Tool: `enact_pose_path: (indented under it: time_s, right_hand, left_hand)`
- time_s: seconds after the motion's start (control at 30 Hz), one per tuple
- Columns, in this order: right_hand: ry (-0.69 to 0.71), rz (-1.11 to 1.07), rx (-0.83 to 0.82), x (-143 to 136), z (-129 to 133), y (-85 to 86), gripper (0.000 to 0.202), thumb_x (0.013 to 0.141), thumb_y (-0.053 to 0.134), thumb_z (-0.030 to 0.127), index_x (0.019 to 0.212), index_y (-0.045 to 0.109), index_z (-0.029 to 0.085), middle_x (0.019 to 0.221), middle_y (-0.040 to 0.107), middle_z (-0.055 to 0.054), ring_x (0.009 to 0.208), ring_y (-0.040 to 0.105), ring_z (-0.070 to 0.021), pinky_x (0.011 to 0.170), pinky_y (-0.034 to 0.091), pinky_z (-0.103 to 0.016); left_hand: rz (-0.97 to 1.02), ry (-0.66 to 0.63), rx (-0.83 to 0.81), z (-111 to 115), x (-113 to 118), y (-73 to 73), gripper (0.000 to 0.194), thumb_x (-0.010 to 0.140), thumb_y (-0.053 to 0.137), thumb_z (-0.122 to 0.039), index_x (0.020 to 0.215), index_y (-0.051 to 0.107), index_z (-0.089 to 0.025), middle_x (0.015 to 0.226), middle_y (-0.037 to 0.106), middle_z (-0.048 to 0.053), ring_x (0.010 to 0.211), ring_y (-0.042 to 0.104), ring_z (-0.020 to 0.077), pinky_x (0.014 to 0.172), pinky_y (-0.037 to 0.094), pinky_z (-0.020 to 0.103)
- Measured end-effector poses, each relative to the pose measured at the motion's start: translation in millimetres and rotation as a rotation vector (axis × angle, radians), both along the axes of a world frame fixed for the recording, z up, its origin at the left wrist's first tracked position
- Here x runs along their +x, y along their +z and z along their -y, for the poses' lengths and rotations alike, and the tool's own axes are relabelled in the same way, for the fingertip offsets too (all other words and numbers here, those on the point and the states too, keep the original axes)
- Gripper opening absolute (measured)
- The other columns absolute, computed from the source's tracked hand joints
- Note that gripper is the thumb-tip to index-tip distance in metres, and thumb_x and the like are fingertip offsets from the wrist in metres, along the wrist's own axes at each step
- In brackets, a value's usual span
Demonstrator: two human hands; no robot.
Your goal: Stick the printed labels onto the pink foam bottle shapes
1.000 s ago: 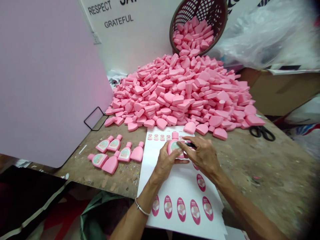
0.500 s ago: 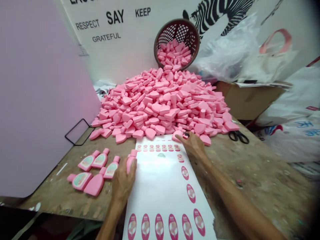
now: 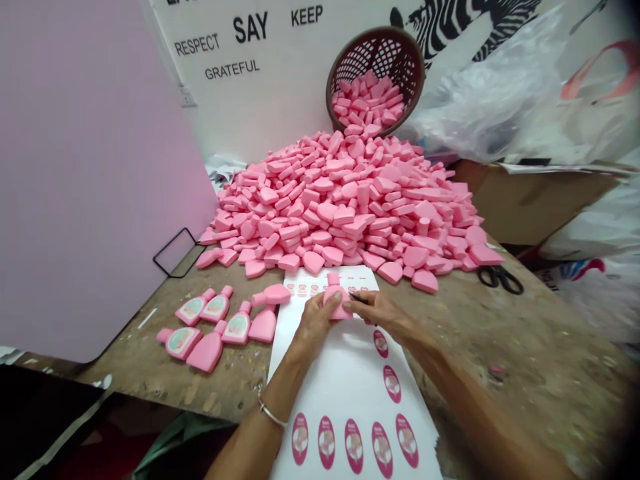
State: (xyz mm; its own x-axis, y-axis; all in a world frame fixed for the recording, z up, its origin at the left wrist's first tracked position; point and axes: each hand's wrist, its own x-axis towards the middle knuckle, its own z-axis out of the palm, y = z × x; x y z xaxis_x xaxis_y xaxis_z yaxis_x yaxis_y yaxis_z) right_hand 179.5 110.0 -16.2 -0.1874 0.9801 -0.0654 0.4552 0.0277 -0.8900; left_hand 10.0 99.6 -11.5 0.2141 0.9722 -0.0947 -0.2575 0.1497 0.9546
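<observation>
My left hand (image 3: 316, 323) grips a pink bottle-shaped piece (image 3: 336, 301) above the sheet of stickers (image 3: 340, 373). Close to the right side of that piece, my right hand (image 3: 383, 312) pinches a small dark tool (image 3: 357, 298). Oval pink stickers (image 3: 354, 445) run along the sheet's near end and right side. Left of the sheet lie several pink pieces, some bearing a pale label, such as one labelled piece (image 3: 237, 328), and others showing none, such as a plain piece (image 3: 206, 351).
A large heap of pink pieces (image 3: 340, 207) spills from a tipped brown basket (image 3: 413, 80). Black scissors (image 3: 501, 279) lie right of the heap. A cardboard box (image 3: 530, 207) and plastic bags stand at the right. A pink panel (image 3: 95, 173) borders the left, beside a black wire frame (image 3: 175, 253).
The piece by my right hand at the heap's edge is now in my left hand over the sheet. The piece my left hand held lies left of the sheet. The view has shifted.
</observation>
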Motion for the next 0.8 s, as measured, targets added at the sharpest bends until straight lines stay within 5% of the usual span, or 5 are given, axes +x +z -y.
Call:
enact_pose_path:
  time_s: [0.17, 0.3, 0.57, 0.8]
  right_hand:
    - [-0.237, 0.397, 0.283, -12.2, 2.4, -17.5, 0.029, 0.091, 0.041, 0.043, 0.097, 0.057, 0.019, 0.082, 0.065, -0.005, 0.071, 0.056, -0.0186, 0.065, 0.037, -0.031]
    - [-0.143, 0.68, 0.522, -16.5, -0.1, -37.6, 0.017, 0.09, 0.044, 0.028, 0.087, 0.058, 0.019, 0.084, 0.066, -0.007, 0.084, 0.057, -0.0219, 0.073, 0.032, -0.033]
    - [-0.135, 0.655, 0.589, -16.4, 0.7, -48.6, 0.01, 0.085, 0.049, 0.022, 0.078, 0.057, 0.02, 0.078, 0.066, -0.003, 0.079, 0.055, -0.0176, 0.07, 0.03, -0.029]
    - [-0.151, 0.639, 0.605, -19.2, -4.3, -49.3, 0.016, 0.082, 0.058, 0.034, 0.079, 0.058, 0.019, 0.075, 0.065, -0.004, 0.073, 0.056, -0.0182, 0.07, 0.032, -0.03]
  left_hand:
    - [-0.125, 0.161, -0.056, 1.6, -9.7, -17.7, 0.039, 0.07, 0.071, -0.047, 0.085, 0.062, -0.012, 0.073, 0.062, 0.004, 0.058, 0.065, 0.0164, 0.053, 0.052, 0.025]
    - [-0.173, 0.167, -0.078, 0.7, -13.8, -26.4, 0.041, 0.071, 0.068, -0.049, 0.086, 0.058, -0.012, 0.068, 0.058, 0.001, 0.052, 0.065, 0.0169, 0.047, 0.054, 0.026]
    - [-0.174, 0.127, -0.098, 1.4, -12.7, -32.0, 0.036, 0.081, 0.059, -0.045, 0.093, 0.052, -0.012, 0.076, 0.057, 0.002, 0.056, 0.068, 0.0177, 0.054, 0.058, 0.029]
    - [-0.171, 0.11, -0.088, -1.2, -14.2, -32.5, 0.033, 0.082, 0.058, -0.043, 0.094, 0.053, -0.013, 0.081, 0.056, 0.003, 0.057, 0.068, 0.0176, 0.053, 0.058, 0.028]
